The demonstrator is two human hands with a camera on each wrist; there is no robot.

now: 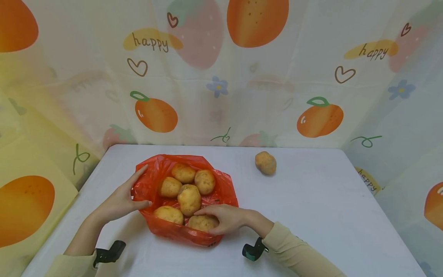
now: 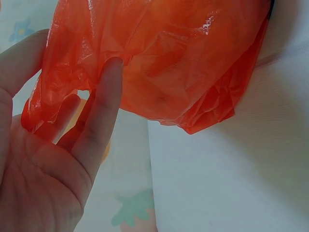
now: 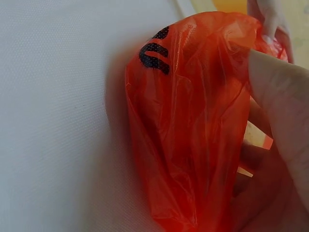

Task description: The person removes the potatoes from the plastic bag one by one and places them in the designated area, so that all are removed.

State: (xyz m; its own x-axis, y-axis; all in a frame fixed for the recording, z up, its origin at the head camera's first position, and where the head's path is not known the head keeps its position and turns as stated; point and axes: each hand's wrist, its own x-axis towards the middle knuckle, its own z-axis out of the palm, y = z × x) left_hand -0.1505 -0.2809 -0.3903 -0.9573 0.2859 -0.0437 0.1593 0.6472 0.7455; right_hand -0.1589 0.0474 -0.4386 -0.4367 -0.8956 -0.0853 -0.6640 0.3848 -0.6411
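Note:
A crinkled red plastic bag (image 1: 226, 188) lies wide open on the table, with several potatoes (image 1: 189, 199) inside. My left hand (image 1: 119, 198) holds the bag's left side, thumb near the rim and fingers spread along the outside. In the left wrist view the thin red plastic (image 2: 159, 63) passes between those fingers. At the bag's front right, my right hand (image 1: 230, 218) grips a potato (image 1: 202, 223), fingers over its top and thumb at its near side. The right wrist view shows the bag's outer wall (image 3: 188, 121) hiding that potato.
One loose potato (image 1: 265, 163) sits on the white table (image 1: 311, 200), behind and to the right of the bag. A fruit-patterned cloth (image 1: 242, 104) hangs behind the table and down both sides. Each wrist carries a small black camera, such as the left camera (image 1: 112, 252).

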